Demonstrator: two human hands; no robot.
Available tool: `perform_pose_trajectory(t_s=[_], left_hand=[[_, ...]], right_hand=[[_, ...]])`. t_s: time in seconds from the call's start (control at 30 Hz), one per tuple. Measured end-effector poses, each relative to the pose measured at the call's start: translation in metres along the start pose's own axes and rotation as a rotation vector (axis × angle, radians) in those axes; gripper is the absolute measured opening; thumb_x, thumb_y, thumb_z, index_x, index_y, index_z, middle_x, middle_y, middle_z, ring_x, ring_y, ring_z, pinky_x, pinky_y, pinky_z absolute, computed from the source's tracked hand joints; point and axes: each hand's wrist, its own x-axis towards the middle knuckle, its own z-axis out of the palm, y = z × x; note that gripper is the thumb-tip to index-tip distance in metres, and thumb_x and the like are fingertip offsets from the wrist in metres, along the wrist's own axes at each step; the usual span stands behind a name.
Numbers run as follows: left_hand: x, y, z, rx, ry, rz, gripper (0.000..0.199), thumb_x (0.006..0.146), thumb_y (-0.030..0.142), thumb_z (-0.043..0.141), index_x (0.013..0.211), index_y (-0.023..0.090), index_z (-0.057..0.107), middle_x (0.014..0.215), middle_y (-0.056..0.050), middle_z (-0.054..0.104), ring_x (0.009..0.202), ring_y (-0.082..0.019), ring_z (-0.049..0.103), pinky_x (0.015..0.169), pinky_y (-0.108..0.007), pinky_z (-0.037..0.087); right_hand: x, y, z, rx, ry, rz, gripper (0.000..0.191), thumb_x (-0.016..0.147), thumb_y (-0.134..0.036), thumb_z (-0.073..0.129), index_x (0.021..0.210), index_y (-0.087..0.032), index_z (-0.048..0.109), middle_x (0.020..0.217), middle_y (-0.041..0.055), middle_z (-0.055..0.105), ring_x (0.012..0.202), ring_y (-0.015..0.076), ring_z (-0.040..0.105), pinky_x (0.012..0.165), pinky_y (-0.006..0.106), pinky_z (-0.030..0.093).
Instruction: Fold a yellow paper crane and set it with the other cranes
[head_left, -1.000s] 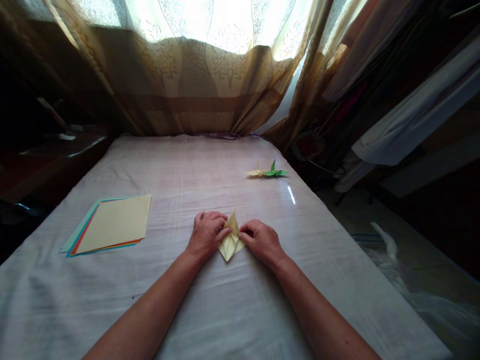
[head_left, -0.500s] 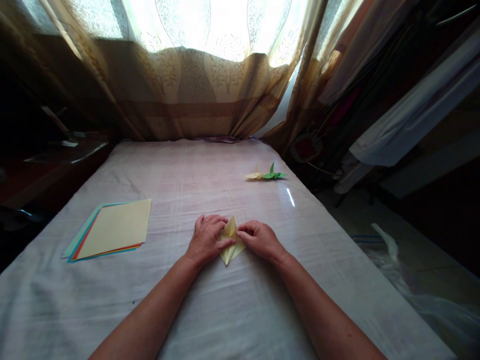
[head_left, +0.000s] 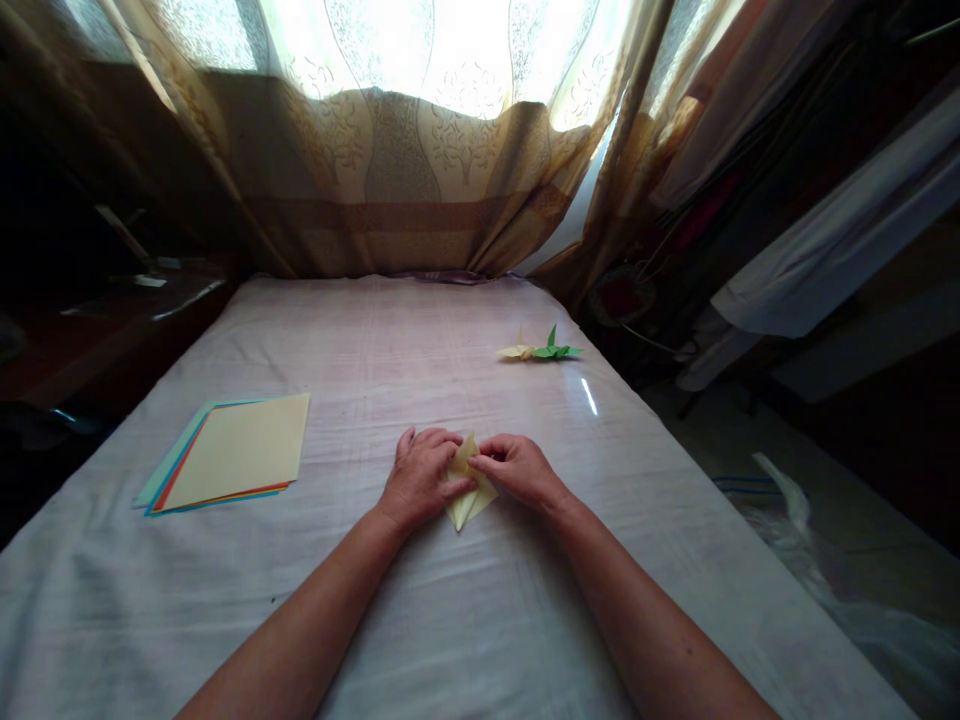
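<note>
Left hand: palm down, wrist low, fingers bent and pointing inward, thumb extended toward the other hand. Right hand: fingers curled, thumb and forefinger brought together at the tips, facing the left. Both bare forearms rise from the lower edge and converge; the hands lie near each other, apart.

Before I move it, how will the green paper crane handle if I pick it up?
The green crane looks like folded paper, so probably very light. Its thin, pointed wings would likely bend or crease if squeezed. Resting low, it seems apter to slide than roll.
</note>
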Motion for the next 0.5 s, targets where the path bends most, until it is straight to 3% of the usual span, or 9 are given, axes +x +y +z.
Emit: perform_pose_trajectory(t_s=[0.13,0.33,0.5], left_hand=[[-0.0002,0.0002,0.0002,-0.006,0.007,-0.005,0.026,0.074,0.038,0.076,0.094,0.025,0.065,0.12,-0.002,0.066,0.121,-0.026,0.052,0.112,-0.055,0.018],[-0.0004,-0.0013,0.0012,-0.014,0.002,-0.004,0.029,0.074,0.037,0.075,0.099,0.025,0.064,0.12,-0.002,0.066,0.121,-0.026,0.052,0.112,-0.056,0.016],[-0.0005,-0.001,0.0005,-0.028,0.0,-0.004,0.027,0.074,0.037,0.074,0.097,0.025,0.065,0.12,-0.003,0.065,0.121,-0.025,0.051,0.113,-0.055,0.015]], right_hand=[[0.0044,-0.0022,-0.0034,0.135,-0.036,-0.065,0.019,0.076,-0.031,0.062,0.081,-0.021,0.077,0.078,0.0003,0.074,0.072,0.016,0.065,0.065,0.024,0.046],[0.0074,-0.0027,0.0034,0.252,0.011,-0.009,0.019,0.071,-0.035,0.066,0.073,-0.018,0.075,0.071,0.002,0.072,0.065,0.0151,0.062,0.06,0.024,0.045],[0.0089,-0.0072,-0.0001,0.281,-0.023,-0.03,0.022,0.072,-0.037,0.066,0.072,-0.016,0.074,0.068,0.0009,0.07,0.063,0.0137,0.06,0.059,0.023,0.045]])
